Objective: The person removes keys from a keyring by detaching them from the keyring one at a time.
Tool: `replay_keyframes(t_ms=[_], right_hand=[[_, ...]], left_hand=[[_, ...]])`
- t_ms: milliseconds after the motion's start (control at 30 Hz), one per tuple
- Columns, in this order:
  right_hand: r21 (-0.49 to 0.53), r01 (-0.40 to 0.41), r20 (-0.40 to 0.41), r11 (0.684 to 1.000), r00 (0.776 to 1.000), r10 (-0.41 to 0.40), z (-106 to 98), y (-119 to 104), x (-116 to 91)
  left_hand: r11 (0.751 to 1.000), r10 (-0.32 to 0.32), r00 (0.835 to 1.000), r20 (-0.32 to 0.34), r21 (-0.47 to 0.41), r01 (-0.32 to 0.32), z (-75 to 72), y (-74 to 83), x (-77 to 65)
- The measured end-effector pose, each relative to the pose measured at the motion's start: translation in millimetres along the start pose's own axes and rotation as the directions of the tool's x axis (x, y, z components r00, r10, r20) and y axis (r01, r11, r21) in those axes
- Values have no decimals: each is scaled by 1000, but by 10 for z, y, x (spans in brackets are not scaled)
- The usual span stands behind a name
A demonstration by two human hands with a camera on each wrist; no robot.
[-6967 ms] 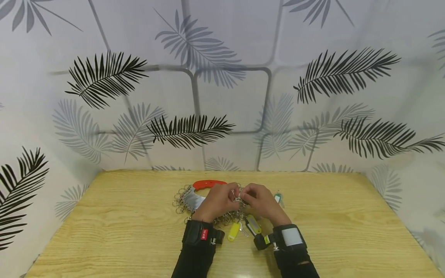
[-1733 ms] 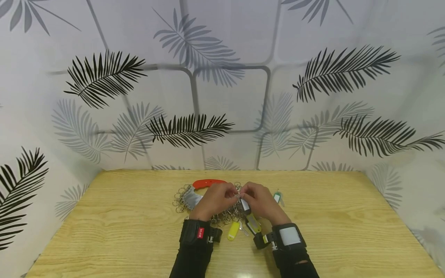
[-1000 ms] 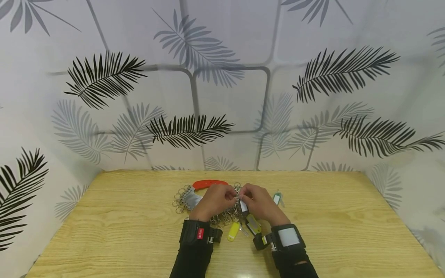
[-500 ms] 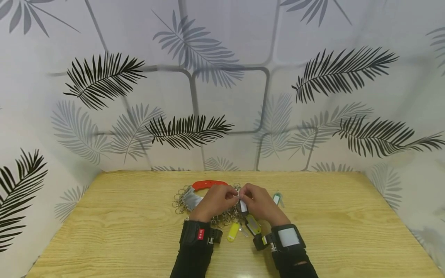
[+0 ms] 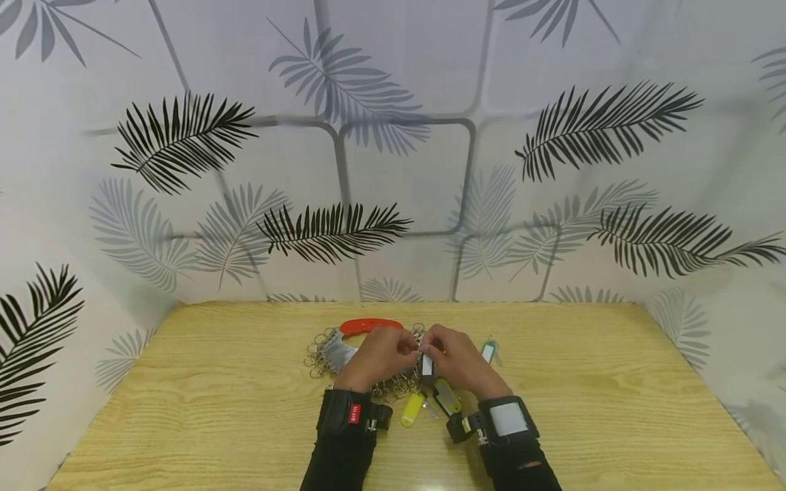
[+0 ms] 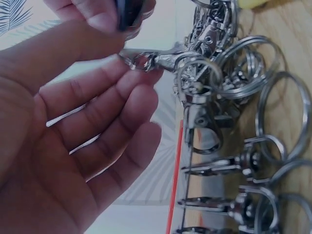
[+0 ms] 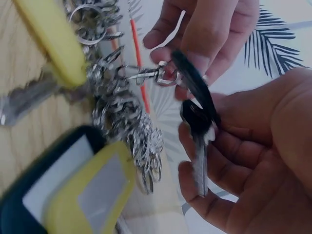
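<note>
In the left wrist view, my left hand pinches a metal snap clasp between thumb and forefinger, its other fingers loosely bent. The clasp belongs to a metal plate with a red handle, which lies on the table with many clasps and split rings along its edge. My right hand pinches a black key tag with a white label. A key with a black head hangs beside that tag, against the right fingers. Tag and clasp meet between the fingertips; whether they are joined is hidden.
A yellow key tag with a key lies nearer the person. Beside it, a yellow tag overlaps a dark one. To the right of the right hand lies a green tag with a key. A leaf-patterned backdrop stands behind the table.
Seven seconds ago the black tag was hidden; since then it shows below the right fingers, and it now hangs straighter. The fingertips have shifted slightly; the plate and other tags stay put.
</note>
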State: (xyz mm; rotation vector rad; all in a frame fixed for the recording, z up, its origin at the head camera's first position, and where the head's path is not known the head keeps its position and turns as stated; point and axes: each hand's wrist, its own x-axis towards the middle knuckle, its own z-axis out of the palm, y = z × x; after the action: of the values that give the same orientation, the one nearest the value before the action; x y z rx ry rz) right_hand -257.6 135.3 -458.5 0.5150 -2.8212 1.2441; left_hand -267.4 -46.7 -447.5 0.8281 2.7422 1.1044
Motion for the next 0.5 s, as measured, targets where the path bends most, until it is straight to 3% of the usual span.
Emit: replay_keyframes(t_ms=[233, 500], right_hand=[[-24, -65, -138, 998, 989, 61, -77, 99, 11], [-33, -227, -212, 973, 953, 216, -519, 449, -143]], left_hand=[[1000, 10, 1000, 18, -14, -10, -5, 5, 2], [999, -3, 999, 48, -37, 5, -17, 15, -31]])
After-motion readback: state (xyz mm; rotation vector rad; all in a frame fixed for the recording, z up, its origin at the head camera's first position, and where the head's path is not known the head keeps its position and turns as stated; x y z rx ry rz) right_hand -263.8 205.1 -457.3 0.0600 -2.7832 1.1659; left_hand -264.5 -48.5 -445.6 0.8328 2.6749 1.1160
